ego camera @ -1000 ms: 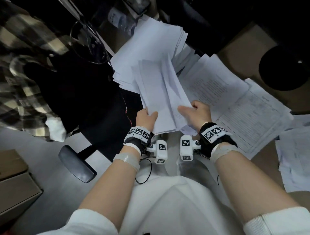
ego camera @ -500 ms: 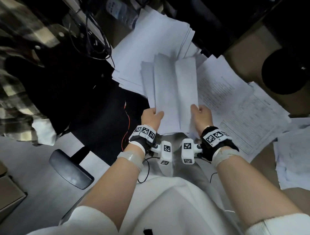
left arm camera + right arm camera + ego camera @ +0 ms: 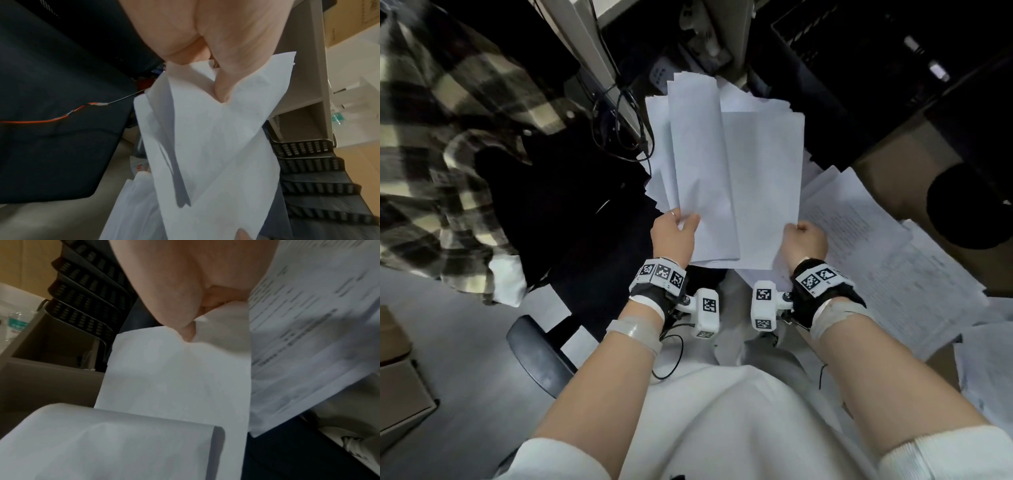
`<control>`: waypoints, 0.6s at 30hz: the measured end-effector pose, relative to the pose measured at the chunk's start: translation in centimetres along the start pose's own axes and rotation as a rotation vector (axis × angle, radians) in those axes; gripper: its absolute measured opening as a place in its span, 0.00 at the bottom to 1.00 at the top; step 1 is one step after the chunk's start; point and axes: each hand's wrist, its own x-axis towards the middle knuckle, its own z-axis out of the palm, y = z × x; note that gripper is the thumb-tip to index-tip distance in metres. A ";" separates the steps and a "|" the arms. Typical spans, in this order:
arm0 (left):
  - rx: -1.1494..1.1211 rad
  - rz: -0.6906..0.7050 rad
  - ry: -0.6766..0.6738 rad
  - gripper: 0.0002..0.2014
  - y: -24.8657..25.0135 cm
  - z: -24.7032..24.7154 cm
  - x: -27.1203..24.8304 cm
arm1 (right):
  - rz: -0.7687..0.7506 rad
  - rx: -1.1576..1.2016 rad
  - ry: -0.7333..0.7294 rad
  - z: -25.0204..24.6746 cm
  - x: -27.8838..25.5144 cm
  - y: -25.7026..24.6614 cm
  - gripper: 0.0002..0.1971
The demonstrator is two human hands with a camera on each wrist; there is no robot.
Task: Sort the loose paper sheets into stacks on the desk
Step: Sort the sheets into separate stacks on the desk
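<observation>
Two hands hold blank paper sheets above a cluttered bench.
Left hand and right hand each pinch the blank sheets; printed pages lie alongside.

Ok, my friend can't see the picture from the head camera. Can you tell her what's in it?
Two hands hold up a bundle of blank white sheets, the left hand and right hand gripping its bottom corners. Printed pages lie spread over the desk to the right.
</observation>
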 end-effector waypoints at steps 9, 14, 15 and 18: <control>-0.004 0.019 0.109 0.12 1.4 -3.1 4.1 | 0.004 -0.047 0.005 4.6 3.8 -5.8 0.14; 0.150 0.018 0.117 0.13 0.7 -4.6 5.7 | 0.080 -0.033 0.010 7.1 4.8 -8.9 0.18; 0.159 0.012 0.112 0.14 0.8 -4.9 5.9 | 0.093 -0.020 -0.006 7.4 5.1 -9.2 0.18; 0.119 -0.005 0.067 0.09 1.0 -4.7 6.3 | 0.135 0.084 -0.123 8.1 5.7 -9.8 0.20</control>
